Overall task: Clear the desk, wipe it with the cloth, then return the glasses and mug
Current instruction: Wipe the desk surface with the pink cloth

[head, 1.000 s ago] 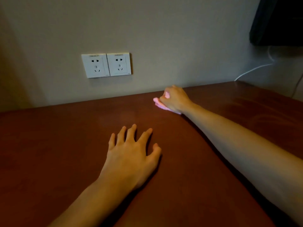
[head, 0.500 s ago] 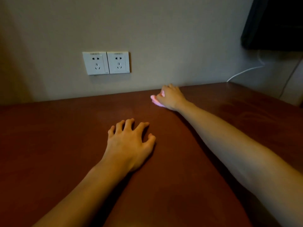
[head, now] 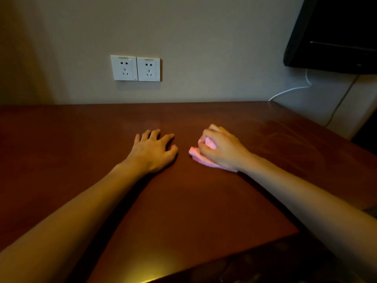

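Desk point(head: 61, 160): dark red-brown wood, back edge against the wall, right edge running off under a dark screen point(head: 336, 31). Neither glasses nor mug shows on it, so you appear to be in the wiping step, with the return of both not yet done. Faint streaks show on the surface toward the right edge.

Wall fittings: a double socket point(head: 135, 68) above the back edge, left of centre; a white cable point(head: 289, 90) dropping to the back right corner.

Left hand point(head: 153, 152): palm down on the desk, mid-depth, fingers spread apart and slightly bent, holding nothing. It looks like a brace for your weight.

Right hand point(head: 222, 150): just beside the left, toward the right edge, fingers curled over and clamped on the cloth, pressing it to the wood.

Cloth point(head: 195, 153): pink, bunched small, mostly hidden under your right palm. Its free end pokes out on the thumb side, pointing toward your left hand, with bare wood between the two. Its long axis seems to run roughly from left to right and slightly toward the near edge.

Governing relation: the cloth is already under your right fingers, and the unwiped-looking wood lies left of it and toward the near edge. Your left hand sits in the path of a stroke that way; judge it due to lift or shift first.
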The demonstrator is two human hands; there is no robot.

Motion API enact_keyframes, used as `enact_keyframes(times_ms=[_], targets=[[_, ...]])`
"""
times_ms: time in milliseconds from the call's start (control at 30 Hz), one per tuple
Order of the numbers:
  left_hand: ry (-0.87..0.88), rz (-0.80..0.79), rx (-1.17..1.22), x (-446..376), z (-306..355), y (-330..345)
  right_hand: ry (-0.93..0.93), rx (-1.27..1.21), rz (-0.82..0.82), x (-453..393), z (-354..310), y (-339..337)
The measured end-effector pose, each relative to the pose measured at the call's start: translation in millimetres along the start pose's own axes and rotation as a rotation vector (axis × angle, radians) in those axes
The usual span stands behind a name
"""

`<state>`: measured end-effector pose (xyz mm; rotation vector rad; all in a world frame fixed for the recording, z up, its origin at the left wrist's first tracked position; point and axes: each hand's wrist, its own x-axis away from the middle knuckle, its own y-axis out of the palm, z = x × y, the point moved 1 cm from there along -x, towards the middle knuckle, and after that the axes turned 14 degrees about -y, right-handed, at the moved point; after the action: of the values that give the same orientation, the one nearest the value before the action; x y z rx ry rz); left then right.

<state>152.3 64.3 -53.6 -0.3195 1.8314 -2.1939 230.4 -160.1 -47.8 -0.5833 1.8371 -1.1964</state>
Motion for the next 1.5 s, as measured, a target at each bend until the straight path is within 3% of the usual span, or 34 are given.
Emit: enact_keyframes(times_ms=[367,633,800,1067,1200,1300,1500], targets=[[0.002,-0.021,0.021,-4,2,2,0.376,0.182,0.145,-176,142,56],[-0.013,-0.008,0.056,-9,-1,0,0.552,0.251,0.067,-237,166,72],[-0.006,-0.030,0.077,-5,0,-5,0.422,0.176,-0.014,-192,129,50],[0.002,0.008,0.024,1,1,-2,0.007,-0.084,-0.041,-19,14,6],[0.005,-0.005,0.000,0,2,-1,-0.136,-0.193,-0.050,41,-9,-13],[0.004,-0.003,0.000,0,0,1,-0.122,-0.168,-0.032,23,7,-9],[0.001,-0.001,-0.009,-3,2,1,0.063,0.000,0.072,-85,101,24]])
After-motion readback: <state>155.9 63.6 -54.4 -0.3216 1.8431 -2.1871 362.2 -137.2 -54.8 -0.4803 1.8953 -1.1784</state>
